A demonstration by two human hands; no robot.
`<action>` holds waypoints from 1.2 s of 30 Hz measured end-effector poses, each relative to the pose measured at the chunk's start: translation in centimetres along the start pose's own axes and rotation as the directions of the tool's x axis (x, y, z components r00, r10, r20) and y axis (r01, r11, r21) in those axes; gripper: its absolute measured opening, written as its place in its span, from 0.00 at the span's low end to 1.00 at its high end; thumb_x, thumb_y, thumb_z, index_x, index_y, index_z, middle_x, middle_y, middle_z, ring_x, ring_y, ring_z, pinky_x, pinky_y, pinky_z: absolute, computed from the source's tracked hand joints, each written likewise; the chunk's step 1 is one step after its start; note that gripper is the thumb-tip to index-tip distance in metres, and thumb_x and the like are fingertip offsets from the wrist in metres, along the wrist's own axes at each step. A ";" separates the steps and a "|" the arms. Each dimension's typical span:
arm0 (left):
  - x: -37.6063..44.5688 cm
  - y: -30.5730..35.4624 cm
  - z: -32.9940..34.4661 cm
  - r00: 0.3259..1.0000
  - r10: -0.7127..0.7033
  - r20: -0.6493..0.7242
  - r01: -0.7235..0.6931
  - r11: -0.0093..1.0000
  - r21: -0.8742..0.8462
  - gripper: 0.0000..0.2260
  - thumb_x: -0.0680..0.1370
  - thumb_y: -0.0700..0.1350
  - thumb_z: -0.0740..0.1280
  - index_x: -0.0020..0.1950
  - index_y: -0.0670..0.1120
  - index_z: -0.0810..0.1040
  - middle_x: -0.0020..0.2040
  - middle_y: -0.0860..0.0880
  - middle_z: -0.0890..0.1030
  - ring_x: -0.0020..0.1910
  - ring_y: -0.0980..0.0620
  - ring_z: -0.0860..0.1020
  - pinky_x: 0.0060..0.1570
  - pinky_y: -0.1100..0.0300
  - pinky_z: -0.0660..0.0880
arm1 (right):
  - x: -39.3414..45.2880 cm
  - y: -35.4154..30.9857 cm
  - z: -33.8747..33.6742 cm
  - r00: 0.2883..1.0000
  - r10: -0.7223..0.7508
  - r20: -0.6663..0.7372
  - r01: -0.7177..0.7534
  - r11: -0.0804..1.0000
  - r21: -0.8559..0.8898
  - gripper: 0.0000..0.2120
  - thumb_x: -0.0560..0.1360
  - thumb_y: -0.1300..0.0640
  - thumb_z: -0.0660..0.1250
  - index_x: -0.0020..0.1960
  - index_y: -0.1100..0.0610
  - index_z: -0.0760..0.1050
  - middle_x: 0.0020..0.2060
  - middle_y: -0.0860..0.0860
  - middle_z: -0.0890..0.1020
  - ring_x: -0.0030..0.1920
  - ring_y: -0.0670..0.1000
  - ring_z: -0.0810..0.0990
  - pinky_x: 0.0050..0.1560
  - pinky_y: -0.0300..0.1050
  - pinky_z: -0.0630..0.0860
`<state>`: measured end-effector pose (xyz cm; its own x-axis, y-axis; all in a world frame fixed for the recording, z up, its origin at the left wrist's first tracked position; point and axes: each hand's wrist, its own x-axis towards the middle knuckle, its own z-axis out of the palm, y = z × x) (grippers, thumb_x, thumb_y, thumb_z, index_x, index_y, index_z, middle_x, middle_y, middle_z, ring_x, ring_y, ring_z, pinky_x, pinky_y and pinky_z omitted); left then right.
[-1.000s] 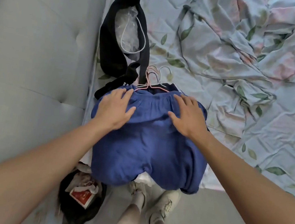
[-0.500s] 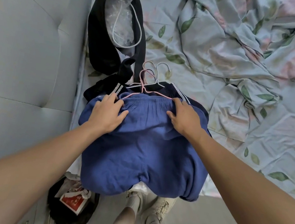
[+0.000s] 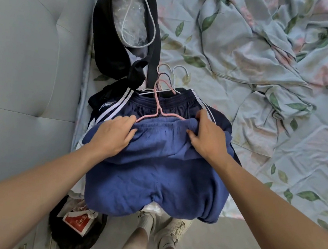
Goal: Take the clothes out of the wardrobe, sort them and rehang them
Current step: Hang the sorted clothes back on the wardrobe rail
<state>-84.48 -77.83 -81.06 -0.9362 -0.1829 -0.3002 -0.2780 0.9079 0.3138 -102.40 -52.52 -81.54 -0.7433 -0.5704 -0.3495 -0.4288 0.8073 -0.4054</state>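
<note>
Both hands — left hand (image 3: 113,135), right hand (image 3: 207,137) — pinch the blue shorts' (image 3: 157,178) waistband (pink hanger (image 3: 157,104) just beyond).

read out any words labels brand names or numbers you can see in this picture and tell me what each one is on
No text can be read here.
Red and white packet in the black bag on the floor: pale marks, too blurred to read.
Navy shorts with white side stripes: a white logo-like stroke beside the stripes, no letters legible.
Pale sock on the person's foot: small dark marks, too small to read.
Blue shorts, which both hands hold: no print visible.
</note>
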 end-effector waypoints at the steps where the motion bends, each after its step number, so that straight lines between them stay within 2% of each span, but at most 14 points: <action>1: -0.3 0.0 0.1 1.000 0.016 -0.007 -0.015 1.000 0.014 0.09 0.83 0.48 0.64 0.48 0.49 0.65 0.43 0.47 0.77 0.44 0.40 0.76 0.39 0.47 0.71 | -0.5 0.4 0.1 1.000 -0.008 0.026 0.008 0.999 -0.031 0.14 0.77 0.50 0.68 0.54 0.54 0.66 0.43 0.52 0.80 0.43 0.63 0.80 0.36 0.52 0.67; 4: -0.4 -0.2 0.4 0.997 0.049 -0.068 -0.043 0.995 0.089 0.06 0.83 0.45 0.65 0.48 0.47 0.70 0.43 0.46 0.76 0.44 0.40 0.75 0.40 0.44 0.72 | -1.3 1.4 0.4 0.998 -0.064 0.027 0.067 0.992 -0.104 0.11 0.77 0.49 0.69 0.47 0.55 0.71 0.47 0.52 0.77 0.52 0.59 0.76 0.38 0.52 0.71; 7: 1.2 -0.7 0.2 0.985 0.098 -0.140 -0.070 0.979 0.192 0.03 0.81 0.43 0.67 0.50 0.44 0.74 0.47 0.44 0.75 0.47 0.39 0.74 0.42 0.44 0.70 | -0.1 2.2 0.5 0.995 -0.086 -0.042 0.079 0.987 -0.141 0.11 0.73 0.50 0.70 0.44 0.57 0.74 0.52 0.55 0.74 0.52 0.61 0.71 0.45 0.59 0.75; 10: 3.8 -0.9 -0.2 0.977 0.160 -0.140 -0.126 0.965 0.230 0.04 0.80 0.40 0.67 0.53 0.41 0.76 0.53 0.42 0.76 0.52 0.38 0.75 0.45 0.44 0.71 | 2.2 2.0 0.0 0.996 -0.015 -0.083 0.009 0.997 -0.071 0.11 0.72 0.51 0.70 0.48 0.57 0.75 0.62 0.57 0.73 0.58 0.63 0.71 0.54 0.60 0.75; 12: 5.5 -0.7 -0.4 0.978 0.175 -0.110 -0.148 0.964 0.221 0.06 0.80 0.38 0.66 0.56 0.39 0.77 0.59 0.41 0.77 0.57 0.37 0.76 0.49 0.43 0.74 | 4.0 1.7 -0.4 0.997 0.076 -0.012 -0.075 0.996 0.047 0.14 0.72 0.51 0.72 0.53 0.56 0.74 0.65 0.58 0.72 0.62 0.64 0.70 0.56 0.57 0.74; 14: 6.9 -0.5 -0.3 0.989 0.132 -0.061 -0.117 0.972 0.203 0.08 0.80 0.38 0.66 0.57 0.38 0.76 0.65 0.39 0.76 0.62 0.36 0.75 0.52 0.42 0.75 | 5.6 1.6 -0.5 0.990 0.114 0.081 -0.119 0.991 0.068 0.18 0.71 0.47 0.74 0.54 0.54 0.73 0.58 0.57 0.76 0.58 0.64 0.72 0.55 0.55 0.71; 17: 8.0 -0.3 -0.2 0.998 0.065 0.002 -0.064 0.976 0.210 0.08 0.80 0.39 0.66 0.58 0.39 0.75 0.71 0.38 0.71 0.63 0.35 0.73 0.54 0.41 0.74 | 6.8 1.7 -0.8 0.992 0.102 0.075 -0.107 0.992 0.061 0.19 0.68 0.44 0.75 0.50 0.52 0.71 0.46 0.53 0.76 0.54 0.61 0.72 0.52 0.54 0.69; 20: 8.7 0.1 -0.2 0.998 0.047 0.043 -0.057 0.966 0.254 0.08 0.80 0.39 0.65 0.58 0.40 0.74 0.75 0.36 0.67 0.61 0.35 0.73 0.55 0.42 0.72 | 7.1 1.7 -1.1 0.991 0.121 0.058 -0.123 0.992 0.021 0.21 0.69 0.43 0.76 0.51 0.53 0.71 0.47 0.51 0.73 0.52 0.55 0.68 0.50 0.54 0.68; 23: 9.3 0.3 -0.3 0.996 0.035 0.081 -0.056 0.958 0.281 0.08 0.79 0.38 0.65 0.58 0.42 0.72 0.79 0.34 0.62 0.58 0.36 0.72 0.54 0.44 0.69 | 7.3 2.1 -1.3 0.987 0.113 0.113 -0.122 0.990 0.075 0.22 0.69 0.45 0.78 0.51 0.55 0.70 0.48 0.53 0.74 0.49 0.57 0.74 0.45 0.51 0.67; 26: 9.6 0.3 -0.2 0.995 0.033 0.094 -0.059 0.954 0.295 0.08 0.79 0.38 0.64 0.58 0.43 0.71 0.75 0.34 0.66 0.57 0.36 0.72 0.55 0.45 0.69 | 7.0 2.3 -1.5 0.986 0.104 0.128 -0.121 0.983 0.136 0.22 0.69 0.49 0.78 0.51 0.56 0.68 0.49 0.55 0.74 0.46 0.59 0.75 0.42 0.50 0.66; 28: 9.6 0.3 -0.2 0.996 0.038 0.075 -0.059 0.953 0.296 0.08 0.80 0.39 0.64 0.58 0.44 0.72 0.71 0.36 0.69 0.57 0.37 0.73 0.55 0.44 0.69 | 6.3 2.2 -1.6 0.992 0.088 0.090 -0.101 0.983 0.151 0.22 0.70 0.51 0.76 0.53 0.56 0.67 0.49 0.55 0.75 0.46 0.59 0.75 0.42 0.52 0.69; 30: 9.2 0.3 -0.1 0.997 0.052 0.052 -0.065 0.949 0.308 0.08 0.80 0.39 0.65 0.58 0.44 0.72 0.66 0.38 0.71 0.57 0.38 0.72 0.53 0.45 0.69 | 5.4 2.1 -1.6 0.998 0.046 0.039 -0.052 0.987 0.153 0.24 0.69 0.54 0.75 0.58 0.56 0.67 0.52 0.55 0.76 0.49 0.61 0.75 0.47 0.57 0.74; 33: 8.5 0.8 0.0 0.998 0.067 0.000 -0.063 0.947 0.314 0.07 0.79 0.39 0.66 0.57 0.44 0.73 0.63 0.38 0.72 0.54 0.38 0.71 0.50 0.46 0.67 | 4.2 2.2 -1.4 1.000 0.008 -0.018 -0.006 0.991 0.133 0.35 0.70 0.56 0.73 0.73 0.56 0.64 0.65 0.57 0.75 0.61 0.62 0.74 0.60 0.59 0.74; 36: 7.8 1.3 0.2 0.995 0.088 -0.047 -0.068 0.941 0.331 0.07 0.79 0.39 0.67 0.56 0.45 0.74 0.57 0.38 0.72 0.51 0.39 0.70 0.50 0.46 0.66 | 3.6 2.5 -1.2 0.999 -0.019 -0.028 0.021 0.998 0.061 0.31 0.72 0.56 0.71 0.73 0.58 0.67 0.63 0.57 0.73 0.59 0.62 0.72 0.60 0.62 0.73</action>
<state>-92.15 -77.97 -83.16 -0.9661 -0.1199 -0.2285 -0.1273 0.9917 0.0175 -106.71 -52.39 -82.77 -0.7491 -0.5810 -0.3181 -0.4118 0.7847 -0.4634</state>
